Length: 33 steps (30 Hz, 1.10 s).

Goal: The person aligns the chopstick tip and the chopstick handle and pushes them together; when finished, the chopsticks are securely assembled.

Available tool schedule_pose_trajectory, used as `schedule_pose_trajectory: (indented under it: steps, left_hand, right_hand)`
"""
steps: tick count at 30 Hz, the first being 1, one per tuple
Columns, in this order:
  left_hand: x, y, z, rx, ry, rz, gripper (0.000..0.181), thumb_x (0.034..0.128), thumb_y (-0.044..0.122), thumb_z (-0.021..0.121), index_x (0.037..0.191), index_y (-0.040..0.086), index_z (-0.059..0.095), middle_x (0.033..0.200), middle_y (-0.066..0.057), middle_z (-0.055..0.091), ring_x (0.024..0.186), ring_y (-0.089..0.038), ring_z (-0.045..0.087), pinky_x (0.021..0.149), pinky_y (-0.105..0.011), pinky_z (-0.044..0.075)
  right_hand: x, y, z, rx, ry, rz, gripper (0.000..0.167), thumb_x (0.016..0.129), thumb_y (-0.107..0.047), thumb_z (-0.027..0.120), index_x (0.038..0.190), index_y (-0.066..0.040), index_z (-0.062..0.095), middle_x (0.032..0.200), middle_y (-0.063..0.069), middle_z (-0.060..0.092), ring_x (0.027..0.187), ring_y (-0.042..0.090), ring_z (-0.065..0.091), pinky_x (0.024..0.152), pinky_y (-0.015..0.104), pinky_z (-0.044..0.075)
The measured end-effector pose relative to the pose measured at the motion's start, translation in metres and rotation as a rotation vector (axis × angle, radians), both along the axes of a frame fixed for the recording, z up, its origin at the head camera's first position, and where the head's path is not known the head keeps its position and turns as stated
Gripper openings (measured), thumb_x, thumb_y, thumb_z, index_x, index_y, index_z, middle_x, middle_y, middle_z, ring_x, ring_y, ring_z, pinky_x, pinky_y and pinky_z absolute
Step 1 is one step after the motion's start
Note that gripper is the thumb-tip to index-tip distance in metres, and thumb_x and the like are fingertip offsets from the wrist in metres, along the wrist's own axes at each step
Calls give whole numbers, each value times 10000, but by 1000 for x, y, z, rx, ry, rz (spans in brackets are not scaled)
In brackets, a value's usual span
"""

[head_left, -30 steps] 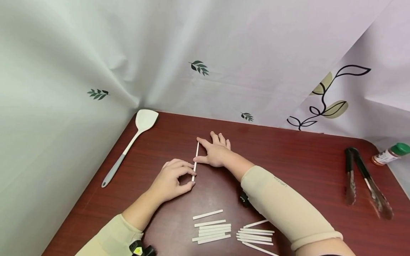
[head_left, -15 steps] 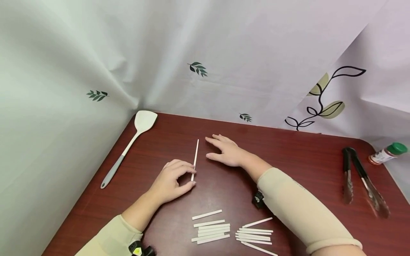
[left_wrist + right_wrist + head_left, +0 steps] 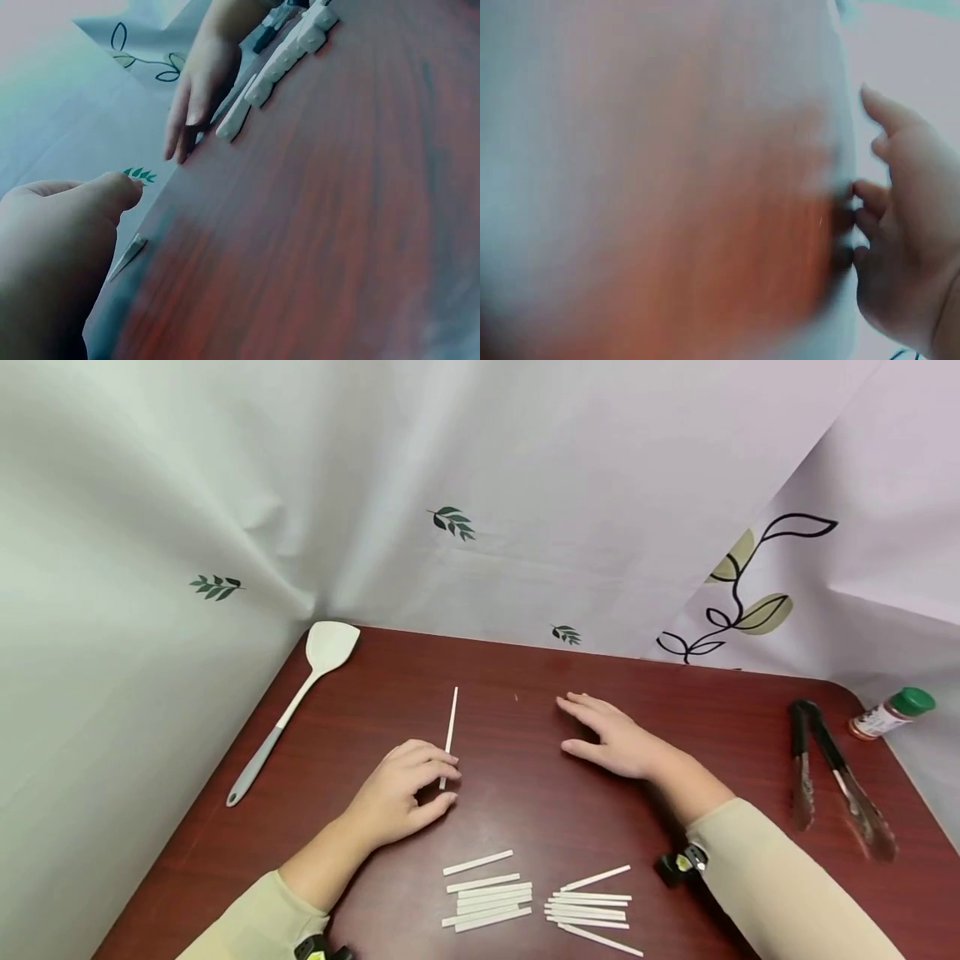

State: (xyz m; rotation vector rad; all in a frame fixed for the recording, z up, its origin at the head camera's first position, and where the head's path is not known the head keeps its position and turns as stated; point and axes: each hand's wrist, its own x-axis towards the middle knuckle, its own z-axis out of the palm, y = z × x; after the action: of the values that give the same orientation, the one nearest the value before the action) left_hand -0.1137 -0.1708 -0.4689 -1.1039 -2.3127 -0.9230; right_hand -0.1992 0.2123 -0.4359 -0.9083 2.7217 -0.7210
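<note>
Reaching over the near end of a lone white stick (image 3: 452, 718), the person's left hand (image 3: 405, 792) has its fingers loosely bent and thumb apart; whether they touch the stick cannot be told. The stick lies on the dark red table (image 3: 510, 810), its far end pointing away. The right hand (image 3: 611, 739) is well apart from it, fingers extended, thumb spread. Nearer the person lie a left stick group (image 3: 495, 892) and a right stick group (image 3: 588, 907), with a spatula (image 3: 328, 647) far left and tongs (image 3: 799, 756) right.

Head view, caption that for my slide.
Left hand at a lone white stick, right hand apart, two stick groups in foreground.
</note>
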Motion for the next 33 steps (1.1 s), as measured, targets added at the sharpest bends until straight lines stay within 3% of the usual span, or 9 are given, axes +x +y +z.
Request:
schedule_pose_trajectory:
  steps: [3, 7, 13, 19, 22, 26, 29, 33]
  left_hand:
    - [1, 4, 2, -10, 28, -28, 208, 842, 140, 844, 1037, 141, 773, 1156, -15, 747, 1117, -213, 658, 1004, -375, 481]
    - [5, 11, 3, -23, 48, -61, 219, 842, 136, 839, 1050, 144, 772, 1141, 5, 739, 1095, -197, 658, 979, -361, 498]
    - [18, 24, 4, -92, 93, -82, 203, 858, 196, 821, 1054, 184, 768, 1040, 100, 688, 979, -135, 625, 817, -351, 495]
    - [33, 39, 4, -133, 91, -156, 197, 884, 251, 820, 1067, 203, 763, 1032, 128, 680, 922, -89, 611, 821, -300, 500]
    - [39, 46, 4, -145, 66, -185, 230, 899, 271, 818, 1106, 196, 753, 1061, 124, 670, 935, -68, 617, 856, -275, 514]
    - [46, 50, 4, -177, 56, -193, 278, 905, 308, 817, 1152, 208, 739, 1086, 128, 650, 947, -42, 618, 883, -268, 519]
    - [48, 51, 4, -190, 69, -189, 278, 883, 324, 831, 1128, 227, 743, 1067, 132, 640, 936, -38, 615, 869, -275, 518]
    - [49, 50, 4, -189, 85, -189, 242, 860, 326, 847, 1067, 243, 754, 1029, 134, 629, 910, -34, 612, 826, -269, 511]
  right_hand:
    - [15, 18, -4, 43, 66, -44, 728, 1043, -418, 674, 1635, -75, 425, 1693, 229, 327, 1568, 484, 236, 1219, 681, 195]
    - [38, 32, -10, 71, 82, -104, 735, 1045, -462, 659, 1638, -94, 428, 1713, 219, 285, 1584, 482, 186, 1226, 685, 142]
    - [72, 36, -16, 68, 136, -197, 628, 1050, -476, 645, 1598, -194, 523, 1705, 203, 311, 1575, 491, 203, 1202, 719, 129]
    - [108, 31, -23, -18, 233, -273, 504, 1006, -405, 728, 1476, -233, 666, 1641, 203, 423, 1532, 510, 295, 1158, 731, 186]
    - [126, 28, -24, -135, 294, -252, 367, 972, -294, 780, 1336, -249, 763, 1568, 164, 529, 1492, 486, 379, 1148, 694, 226]
    - [147, 26, -27, -269, 338, -164, 291, 908, -179, 835, 1160, -322, 820, 1448, 65, 648, 1431, 418, 475, 1201, 516, 211]
    - [157, 26, -30, -307, 333, -78, 326, 855, -175, 882, 1102, -378, 816, 1398, 10, 678, 1411, 378, 496, 1209, 392, 173]
    - [160, 24, -31, -305, 326, 12, 367, 811, -203, 919, 1091, -413, 808, 1399, -17, 666, 1411, 381, 486, 1205, 405, 164]
